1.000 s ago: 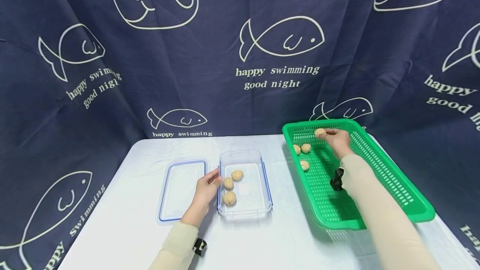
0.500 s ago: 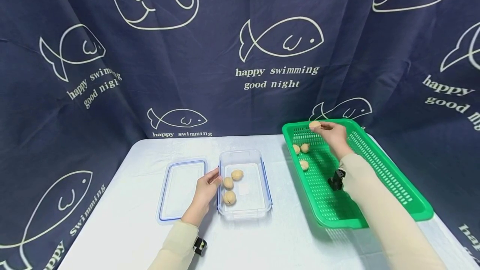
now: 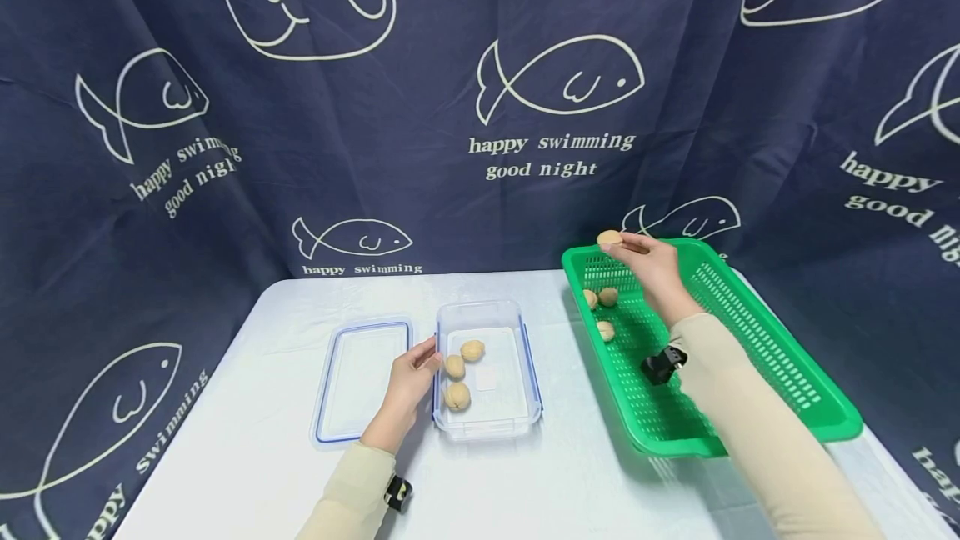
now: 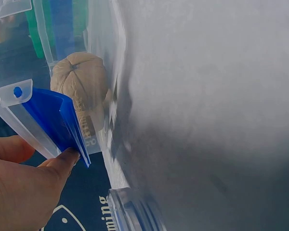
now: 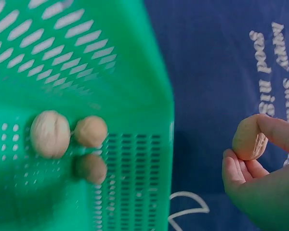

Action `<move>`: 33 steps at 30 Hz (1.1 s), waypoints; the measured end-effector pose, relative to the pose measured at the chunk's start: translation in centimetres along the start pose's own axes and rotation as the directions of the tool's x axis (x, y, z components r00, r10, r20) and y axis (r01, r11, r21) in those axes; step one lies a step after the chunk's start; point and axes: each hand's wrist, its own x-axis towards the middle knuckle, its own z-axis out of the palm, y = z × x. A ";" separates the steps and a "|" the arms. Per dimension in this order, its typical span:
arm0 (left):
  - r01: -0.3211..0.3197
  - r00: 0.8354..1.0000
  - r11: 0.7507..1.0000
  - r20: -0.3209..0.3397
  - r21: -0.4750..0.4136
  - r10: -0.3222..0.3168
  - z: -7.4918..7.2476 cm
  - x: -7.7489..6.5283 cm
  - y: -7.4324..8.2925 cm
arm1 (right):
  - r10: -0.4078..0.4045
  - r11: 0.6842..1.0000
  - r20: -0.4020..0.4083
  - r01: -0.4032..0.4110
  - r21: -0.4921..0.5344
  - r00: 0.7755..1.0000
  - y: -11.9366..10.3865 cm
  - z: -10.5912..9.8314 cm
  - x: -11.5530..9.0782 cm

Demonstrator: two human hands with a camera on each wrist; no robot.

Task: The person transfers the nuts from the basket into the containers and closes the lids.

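Note:
My right hand (image 3: 656, 269) pinches a walnut (image 3: 609, 237) between thumb and fingers, raised above the far left corner of the green basket (image 3: 652, 415). In the right wrist view the held walnut (image 5: 249, 138) shows beyond the basket's wall. Three walnuts (image 3: 605, 331) lie in the basket near its left side. At the clear plastic food container (image 3: 506, 373), my left hand (image 3: 407, 382) grips the left wall. The left wrist view shows the thumb and a finger at the hanging blue latch (image 4: 58, 118). Inside the container, three walnuts (image 3: 457, 396) sit along the left side.
A clear lid with a blue seal (image 3: 363, 382) lies flat left of the container. All of it stands on a white-covered table (image 3: 480, 490). A dark blue curtain (image 3: 375, 148) with fish drawings hangs behind the table.
My right hand has lifted the walnut up and to the left, from inside the basket to above its far left corner. The left hand has stayed on the container.

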 end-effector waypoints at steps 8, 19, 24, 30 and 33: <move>-0.007 1.000 1.000 -0.003 0.003 0.007 -0.1 -0.1 0.0 | -0.063 0.997 0.032 0.062 0.035 0.997 -1.4 1.8 -1.2; -0.008 1.000 1.000 0.000 0.002 0.008 -0.1 0.0 0.1 | -0.095 0.991 0.115 0.082 0.110 0.989 -3.7 5.7 -2.5; -0.003 1.000 1.000 -0.004 -0.004 0.003 -0.1 0.0 0.0 | -0.081 0.990 0.133 0.064 0.126 0.988 -4.5 7.8 -3.0; 0.005 1.000 1.000 -0.002 -0.001 -0.005 -0.1 0.0 0.0 | -0.074 0.993 0.174 0.055 0.108 0.982 -5.1 10.5 -3.7; 0.008 1.000 1.000 0.002 -0.005 -0.008 -0.2 -0.1 0.1 | -0.070 0.992 0.189 0.048 0.117 0.979 -5.4 11.9 -4.0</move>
